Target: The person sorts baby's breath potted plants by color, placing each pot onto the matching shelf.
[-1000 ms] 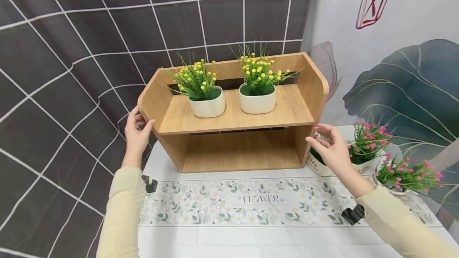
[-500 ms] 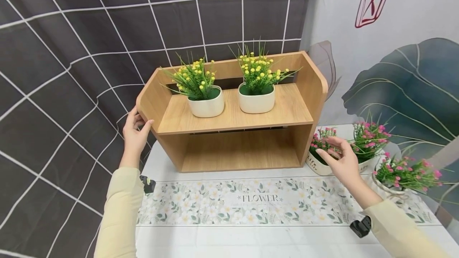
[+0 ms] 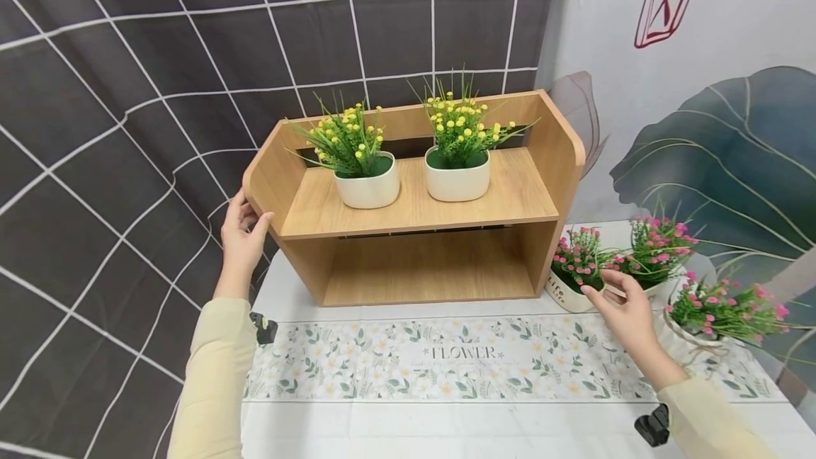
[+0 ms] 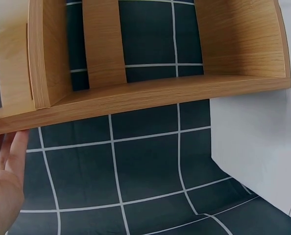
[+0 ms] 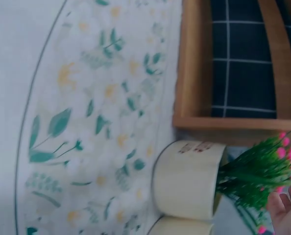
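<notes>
Shelf (image 3: pixel 413 193) on the surface (image 3: pixel 446 427) is pinched at one side by the left hand (image 3: pixel 242 236), perhaps to steady it, while nothing is held by the loose right hand (image 3: pixel 627 310) near pink flowers (image 3: pixel 576 257).

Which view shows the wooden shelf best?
Head view: the wooden shelf fits entirely in frame, both levels visible. The left wrist view crops to its left end, the right wrist view to its right.
</notes>
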`<state>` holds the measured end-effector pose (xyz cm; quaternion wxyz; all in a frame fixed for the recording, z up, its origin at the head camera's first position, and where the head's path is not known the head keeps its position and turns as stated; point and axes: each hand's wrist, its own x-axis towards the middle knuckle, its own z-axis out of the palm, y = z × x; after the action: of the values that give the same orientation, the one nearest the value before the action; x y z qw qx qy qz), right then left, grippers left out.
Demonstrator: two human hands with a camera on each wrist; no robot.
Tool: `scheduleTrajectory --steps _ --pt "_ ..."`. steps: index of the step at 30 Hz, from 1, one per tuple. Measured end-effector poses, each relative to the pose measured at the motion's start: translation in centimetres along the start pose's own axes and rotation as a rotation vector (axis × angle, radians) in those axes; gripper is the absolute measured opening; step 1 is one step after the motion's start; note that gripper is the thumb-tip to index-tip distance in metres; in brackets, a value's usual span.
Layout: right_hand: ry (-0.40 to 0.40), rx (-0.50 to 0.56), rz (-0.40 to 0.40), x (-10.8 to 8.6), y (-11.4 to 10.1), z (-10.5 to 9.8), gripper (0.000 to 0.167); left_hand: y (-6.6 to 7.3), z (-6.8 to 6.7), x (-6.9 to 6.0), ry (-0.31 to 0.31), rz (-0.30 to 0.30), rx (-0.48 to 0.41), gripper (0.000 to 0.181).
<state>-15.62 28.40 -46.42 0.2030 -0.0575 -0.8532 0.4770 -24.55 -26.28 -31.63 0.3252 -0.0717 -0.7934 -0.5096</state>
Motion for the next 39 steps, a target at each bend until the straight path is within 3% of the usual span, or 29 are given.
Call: scheduleTrajectory --steps 9,14,20,29,39 --pt "-0.037 -0.095 0.092 -0.4 2.2 -0.2 0.053 0.1 0.0 -0.1 0.001 -0.044 -0.012 0.054" --pt "-0.069 -0.125 0.13 -0.6 3.3 0.1 0.055 0.2 0.1 -0.2 -0.002 -0.049 0.005 0.054" --pt "-0.055 -0.147 0.146 -0.5 4.2 0.9 0.056 0.0 0.1 -0.2 -0.011 -0.041 0.024 0.054" --pt "-0.035 -0.095 0.282 0.9 4.8 1.9 0.077 -0.5 0.2 -0.1 0.014 0.026 -0.016 0.053" --pt "-0.058 -0.125 0.369 1.8 5.6 3.3 0.089 -0.5 0.1 0.0 0.004 -0.017 0.017 0.054"
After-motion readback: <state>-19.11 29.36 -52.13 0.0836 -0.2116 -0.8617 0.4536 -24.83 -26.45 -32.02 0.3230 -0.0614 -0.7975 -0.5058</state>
